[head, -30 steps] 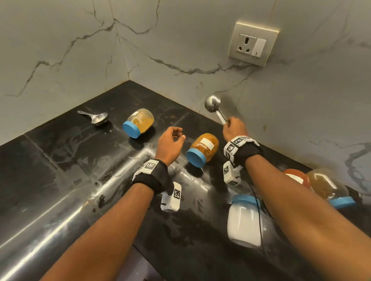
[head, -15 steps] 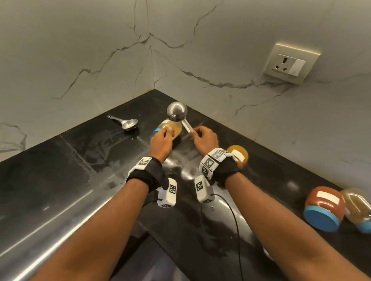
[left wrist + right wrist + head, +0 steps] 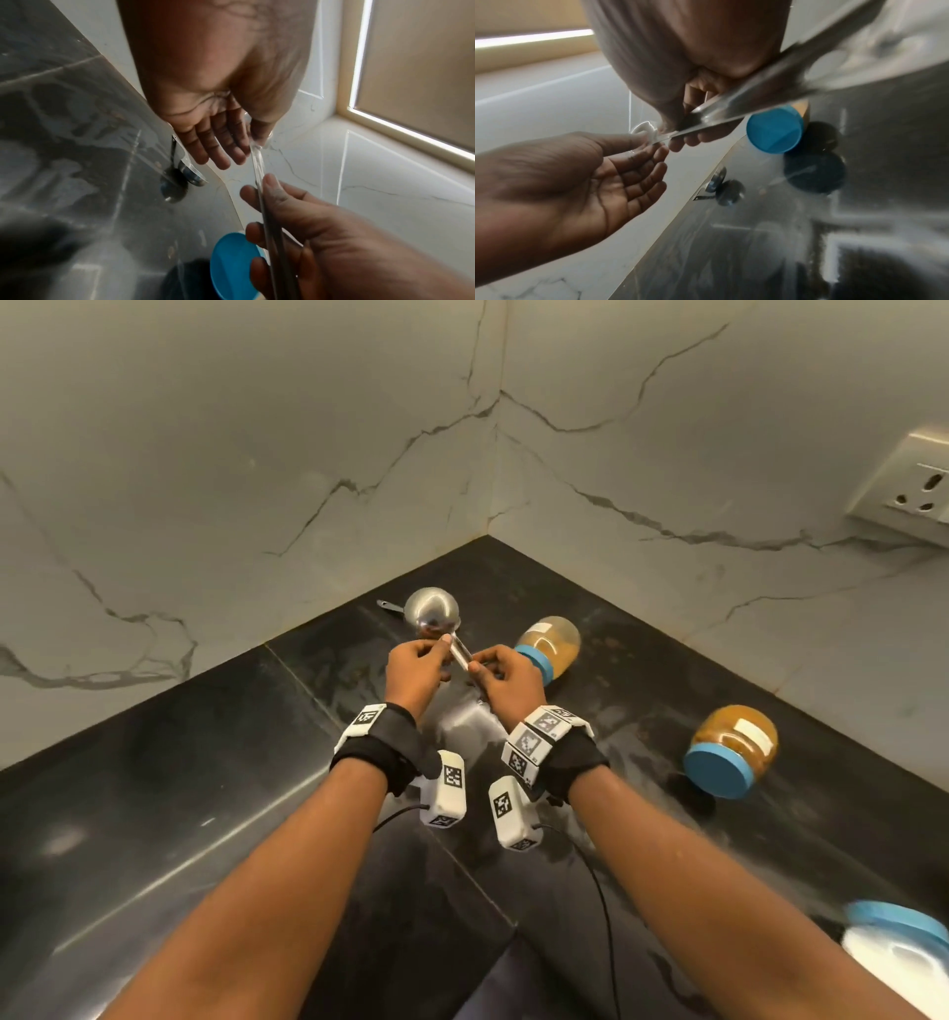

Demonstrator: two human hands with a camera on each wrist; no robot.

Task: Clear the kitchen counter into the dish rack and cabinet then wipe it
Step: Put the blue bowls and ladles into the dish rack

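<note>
A steel ladle (image 3: 431, 613) is held up over the black counter (image 3: 205, 762) near the corner, bowl uppermost. My left hand (image 3: 435, 650) pinches its handle just below the bowl with thumb and forefinger, the other fingers loose. My right hand (image 3: 481, 668) grips the handle lower down. The handle (image 3: 257, 160) runs between both hands in the left wrist view and shows blurred (image 3: 731, 113) in the right wrist view. A small steel spoon (image 3: 177, 182) lies on the counter by the wall, mostly hidden behind the ladle in the head view.
Several blue-lidded jars lie on their sides: a pale yellow one (image 3: 552, 642) just right of my hands, an orange-brown one (image 3: 729, 757) further right, a white one (image 3: 904, 952) at the lower right edge. Marble walls meet at the corner. A wall socket (image 3: 914, 490) is at the right.
My right hand has carried the ladle left toward the corner. My left hand rose and took the handle below the bowl. The view turned left.
</note>
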